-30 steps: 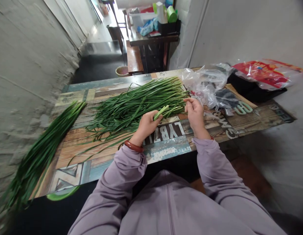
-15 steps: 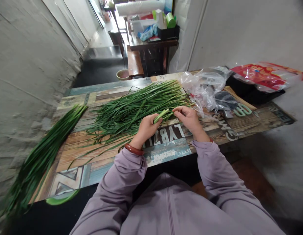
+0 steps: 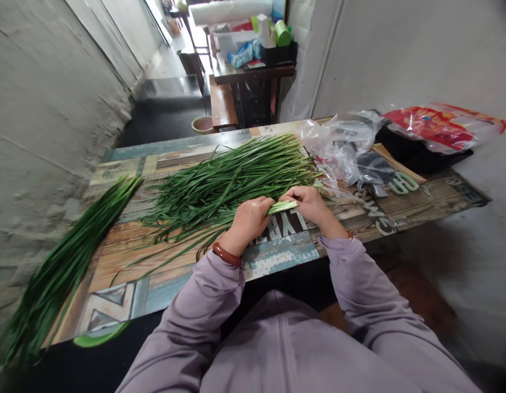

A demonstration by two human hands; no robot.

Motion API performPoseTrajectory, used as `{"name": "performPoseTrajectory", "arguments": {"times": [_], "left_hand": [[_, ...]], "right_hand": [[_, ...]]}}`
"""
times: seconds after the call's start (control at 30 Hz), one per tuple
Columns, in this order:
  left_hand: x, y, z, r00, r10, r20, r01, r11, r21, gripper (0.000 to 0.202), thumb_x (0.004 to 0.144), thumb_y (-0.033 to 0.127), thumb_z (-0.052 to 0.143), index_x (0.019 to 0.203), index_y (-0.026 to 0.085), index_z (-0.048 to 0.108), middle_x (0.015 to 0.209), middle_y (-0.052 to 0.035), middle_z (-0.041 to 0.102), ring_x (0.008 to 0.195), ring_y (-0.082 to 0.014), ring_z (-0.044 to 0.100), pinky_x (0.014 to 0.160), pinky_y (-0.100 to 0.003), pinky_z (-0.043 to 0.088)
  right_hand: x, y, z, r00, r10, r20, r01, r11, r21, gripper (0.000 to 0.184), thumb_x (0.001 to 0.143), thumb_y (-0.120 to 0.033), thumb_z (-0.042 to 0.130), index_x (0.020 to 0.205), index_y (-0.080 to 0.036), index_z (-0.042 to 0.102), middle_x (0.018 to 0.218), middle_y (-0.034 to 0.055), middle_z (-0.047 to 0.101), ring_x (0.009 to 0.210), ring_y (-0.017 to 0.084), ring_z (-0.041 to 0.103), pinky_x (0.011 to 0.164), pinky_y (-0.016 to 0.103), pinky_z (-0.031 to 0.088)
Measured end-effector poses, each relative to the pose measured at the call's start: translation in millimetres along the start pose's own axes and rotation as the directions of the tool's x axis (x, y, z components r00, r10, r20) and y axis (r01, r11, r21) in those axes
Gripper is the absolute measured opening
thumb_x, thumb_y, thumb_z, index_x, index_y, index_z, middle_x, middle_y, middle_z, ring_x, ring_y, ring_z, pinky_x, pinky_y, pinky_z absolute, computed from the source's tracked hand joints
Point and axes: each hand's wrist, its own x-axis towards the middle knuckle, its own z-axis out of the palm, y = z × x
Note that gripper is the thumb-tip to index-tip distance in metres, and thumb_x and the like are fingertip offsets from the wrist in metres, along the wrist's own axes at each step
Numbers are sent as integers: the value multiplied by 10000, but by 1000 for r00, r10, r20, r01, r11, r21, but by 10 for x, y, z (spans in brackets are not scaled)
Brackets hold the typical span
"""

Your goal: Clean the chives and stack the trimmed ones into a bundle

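Note:
My left hand point(image 3: 248, 222) is closed round a small bunch of chive stalks point(image 3: 282, 206), whose pale cut ends stick out to the right. My right hand point(image 3: 310, 203) pinches those ends with thumb and fingertips. Both hands rest just above the near edge of a patterned table point(image 3: 277, 251). Behind them lies a big loose pile of green chives point(image 3: 232, 177), tips pointing left. A separate tidy bundle of chives point(image 3: 68, 256) lies along the table's left side.
Crumpled clear plastic bags point(image 3: 343, 144) lie right of the pile, with a red-printed bag point(image 3: 441, 125) and dark items beyond. A dark wooden stand point(image 3: 253, 71) with boxes and bottles is at the back. Grey walls close in on both sides.
My right hand has come left from the pile's stem end to meet the left hand, and now pinches the cut ends of the held stalks. The stalks have tilted down to nearly level.

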Motion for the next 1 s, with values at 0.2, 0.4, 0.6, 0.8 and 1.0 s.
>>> {"name": "performPoseTrajectory", "arguments": {"times": [0.2,0.4,0.6,0.8,1.0], "left_hand": [[0,-86,-26,996,-44,-78,38,996,-76,129,888,190,513,915,213,637,926,-62,666,810,-194,620,663,-278,401],[49,-189,-18,929,-266,-257,189,939,-289,179,924,327,501,872,195,610,768,-24,625,694,-164,556,639,-267,349],[66,-204,-5,924,-291,-249,198,919,-342,201,918,333,498,834,200,624,774,-26,656,717,-167,577,647,-266,371],[78,-230,8,919,-259,-295,136,915,-380,239,929,324,485,792,195,633,816,-50,686,790,-185,618,719,-289,432],[71,-215,-8,918,-231,-322,88,911,-403,237,933,309,496,818,180,658,830,-54,678,812,-181,619,754,-292,450]], "right_hand": [[40,180,-126,860,130,-494,-103,991,82,374,937,-479,489,669,-224,546,598,-26,530,577,133,488,598,280,404],[64,299,-196,870,-12,-493,-65,988,-139,280,945,-406,490,815,-215,649,808,34,683,777,179,609,766,315,464],[56,304,-195,949,-72,-306,-87,875,-476,210,913,-291,537,851,-206,719,920,78,726,906,241,632,881,383,452],[4,266,-203,990,-36,-139,-52,811,-582,105,848,-302,662,815,-238,739,971,63,727,987,259,610,930,411,423],[0,213,-203,994,10,-110,-47,940,-339,147,862,-316,619,816,-211,712,784,28,706,787,196,621,754,333,446]]}}
